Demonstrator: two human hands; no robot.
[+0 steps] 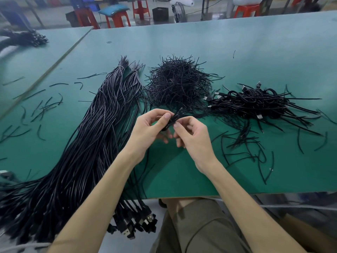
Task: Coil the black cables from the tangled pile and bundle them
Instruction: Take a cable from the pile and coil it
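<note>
My left hand (147,130) and my right hand (193,137) meet above the green table (182,172), both pinching one small coiled black cable (173,119) between thumbs and fingers. A long sheaf of straight black cables (87,143) lies to the left, tied near its far end, its USB plugs (135,227) hanging over the near edge. A mound of short black twist ties (178,83) sits just beyond my hands. To the right lies a pile of coiled, bundled cables (255,103).
Loose ties (42,108) are scattered on the left of the table and more stray ones (246,148) on the right. Another cable heap (23,37) lies on the far-left table. Red stools (116,19) and a fan (179,11) stand behind.
</note>
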